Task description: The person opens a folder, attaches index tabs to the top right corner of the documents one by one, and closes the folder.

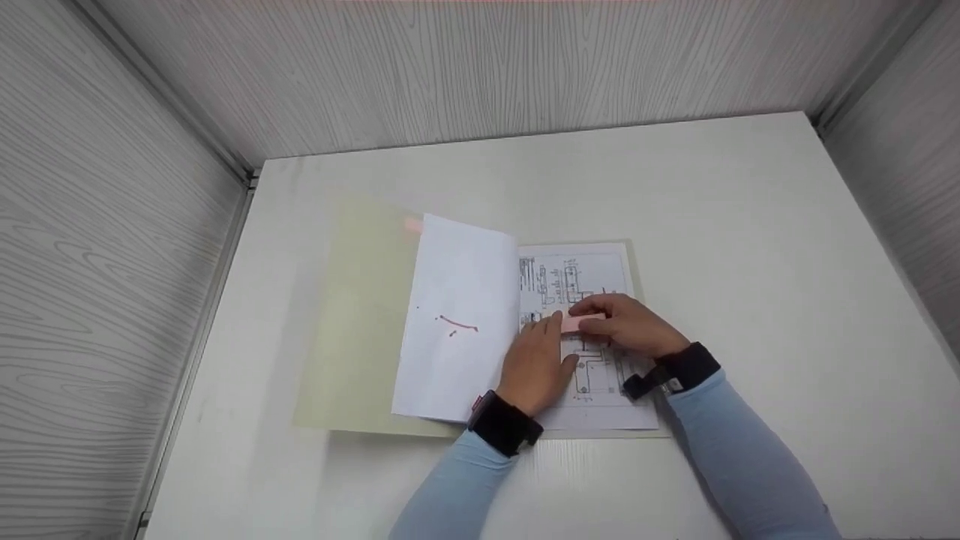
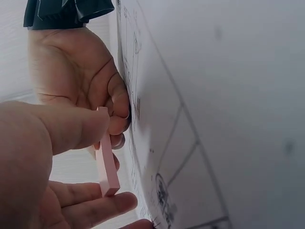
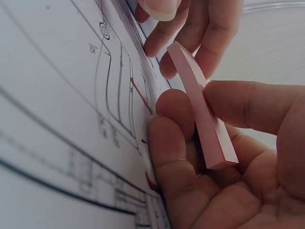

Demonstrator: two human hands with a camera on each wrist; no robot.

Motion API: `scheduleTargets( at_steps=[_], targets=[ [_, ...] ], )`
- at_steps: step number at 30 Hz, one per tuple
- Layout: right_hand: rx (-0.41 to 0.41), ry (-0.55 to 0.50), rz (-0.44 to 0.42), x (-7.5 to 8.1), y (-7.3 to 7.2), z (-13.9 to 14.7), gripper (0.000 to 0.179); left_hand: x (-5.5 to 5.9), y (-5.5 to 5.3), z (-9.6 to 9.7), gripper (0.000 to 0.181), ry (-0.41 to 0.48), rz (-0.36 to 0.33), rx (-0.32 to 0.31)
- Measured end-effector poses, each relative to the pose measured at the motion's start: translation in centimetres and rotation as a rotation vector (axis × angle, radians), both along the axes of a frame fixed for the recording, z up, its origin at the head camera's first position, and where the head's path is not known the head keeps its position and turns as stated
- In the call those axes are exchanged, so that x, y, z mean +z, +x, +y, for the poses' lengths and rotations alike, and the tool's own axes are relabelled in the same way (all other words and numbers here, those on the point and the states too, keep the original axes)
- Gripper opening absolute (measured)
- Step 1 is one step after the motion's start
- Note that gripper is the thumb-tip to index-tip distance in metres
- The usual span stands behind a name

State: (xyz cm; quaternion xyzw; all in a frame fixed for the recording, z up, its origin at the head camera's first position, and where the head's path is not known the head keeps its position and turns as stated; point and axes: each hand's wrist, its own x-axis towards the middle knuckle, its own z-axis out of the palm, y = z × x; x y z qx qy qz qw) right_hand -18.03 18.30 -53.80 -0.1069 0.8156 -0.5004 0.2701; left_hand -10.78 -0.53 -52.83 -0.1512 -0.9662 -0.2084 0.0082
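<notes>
A pink sticky note pad (image 1: 576,323) is pinched between the thumb and curled fingers of my right hand (image 1: 637,326), just over a printed diagram page. My left hand (image 1: 534,367) lies over the inner part of the booklet, its fingers extended towards the pad's left end. In the left wrist view the pad (image 2: 107,167) has its lower end against a left fingertip. The right wrist view has the right thumb pressing the narrow pad (image 3: 202,112) from one side, with fingers behind it. The diagram page (image 1: 562,416) belongs to an open booklet.
A turned white page (image 1: 457,285) with red marks stands partly raised to the left. Behind it is the pale yellow cover (image 1: 352,330), with a pink note (image 1: 412,224) near its top. White table (image 1: 765,247) surrounds the booklet, and wood-grain panels (image 1: 480,75) enclose it.
</notes>
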Motion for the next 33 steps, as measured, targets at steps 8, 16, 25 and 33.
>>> scheduleTargets(
  at_steps=[8, 16, 25, 33],
  targets=[
    [-0.003, -0.057, -0.042, -0.2, 0.0, 0.2, 0.023, -0.1, -0.3, -0.4, 0.023, 0.121, 0.136, 0.056],
    [-0.011, -0.131, -0.134, -0.4, -0.3, 0.8, 0.021, 0.0, -0.4, -0.6, 0.014, 0.141, 0.128, 0.089],
    [-0.067, -0.381, -0.303, -1.0, -0.6, 1.7, 0.031, 0.0, -0.2, -0.9, 0.018, 0.180, 0.116, 0.098],
    [-0.092, -0.443, -0.326, -1.5, -0.7, 1.7, 0.037, -0.2, -0.2, -1.0, 0.019, 0.190, 0.085, 0.101]
  ],
)
